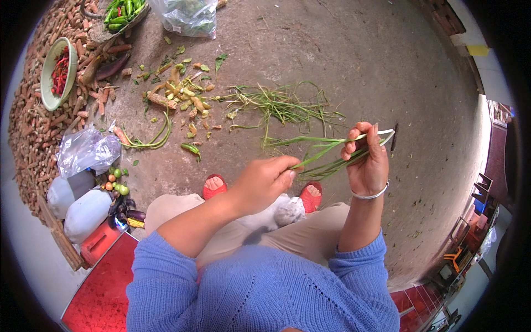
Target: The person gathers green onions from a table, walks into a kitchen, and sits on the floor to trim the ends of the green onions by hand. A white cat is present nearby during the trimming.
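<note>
My right hand (367, 155) holds several thin green onions (321, 143) near their white stem ends, which stick out past the fingertips. Their green leaves trail left toward my left hand (269, 178). Thumb and fingers of that hand pinch one of the leaves close to its end. On the concrete floor beyond my hands lies a loose heap of thin green leaves and stalks (286, 103). Between my legs is a whitish furry shape (286, 209), perhaps a small animal, partly hidden by my left forearm.
Bean pods and trimmings (184, 91) are scattered left of the heap, near a green pepper (191, 148). Corn cobs (31, 137) pile along the left, with a bowl (45, 93) of red chillies on them. A plastic bag (89, 151), white jug (87, 216) and tomatoes (118, 182) sit nearby.
</note>
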Available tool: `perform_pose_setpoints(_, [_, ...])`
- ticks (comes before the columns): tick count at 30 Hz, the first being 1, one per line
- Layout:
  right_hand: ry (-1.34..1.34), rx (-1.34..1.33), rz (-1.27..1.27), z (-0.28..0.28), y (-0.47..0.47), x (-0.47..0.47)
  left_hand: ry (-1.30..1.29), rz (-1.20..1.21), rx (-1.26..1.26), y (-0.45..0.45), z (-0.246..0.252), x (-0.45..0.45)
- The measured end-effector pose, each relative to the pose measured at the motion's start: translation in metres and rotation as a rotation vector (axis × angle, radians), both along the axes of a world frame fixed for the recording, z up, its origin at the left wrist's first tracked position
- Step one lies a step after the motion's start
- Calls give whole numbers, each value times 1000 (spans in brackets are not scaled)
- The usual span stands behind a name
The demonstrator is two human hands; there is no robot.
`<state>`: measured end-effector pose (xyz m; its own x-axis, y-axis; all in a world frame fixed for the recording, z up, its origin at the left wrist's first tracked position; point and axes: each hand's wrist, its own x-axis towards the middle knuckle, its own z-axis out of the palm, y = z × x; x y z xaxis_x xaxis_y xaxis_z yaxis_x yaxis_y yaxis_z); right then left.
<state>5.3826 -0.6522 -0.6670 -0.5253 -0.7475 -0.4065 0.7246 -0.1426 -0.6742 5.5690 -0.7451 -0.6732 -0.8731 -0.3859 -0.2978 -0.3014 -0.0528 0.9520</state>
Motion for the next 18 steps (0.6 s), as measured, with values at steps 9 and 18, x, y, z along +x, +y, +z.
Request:
perform_pose_setpoints(9, [102,57,13,4,2,4,82,-99,-250,-2,0,3])
perform_pose_setpoints(18, [119,32,-126,11,9,-11,-167,-11,-775,-59,-6,35])
